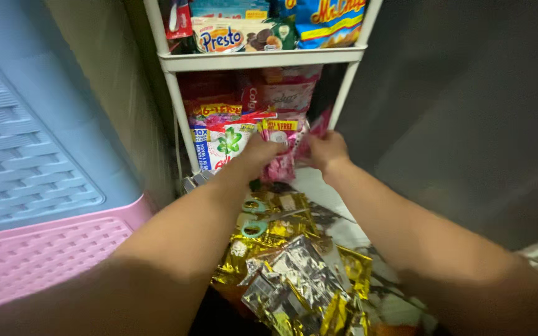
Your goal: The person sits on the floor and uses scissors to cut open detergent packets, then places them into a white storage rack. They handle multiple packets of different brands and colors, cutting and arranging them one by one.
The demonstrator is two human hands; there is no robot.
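Both my arms reach forward to the lower shelf of a white rack (182,118). My left hand (258,154) and my right hand (326,151) together grip a strip of pink sachets (283,163) in front of the shelf. Behind it stand a white and red detergent sachet pack (224,144) and pink packets (284,94). Part of the pink strip is hidden by my fingers.
Gold and silver foil sachets (294,274) lie heaped on the patterned floor below my arms, with teal-handled scissors (255,227) among them. A blue and pink plastic cabinet (38,186) stands at the left. The upper shelf (263,59) holds snack packets. A dark wall is at the right.
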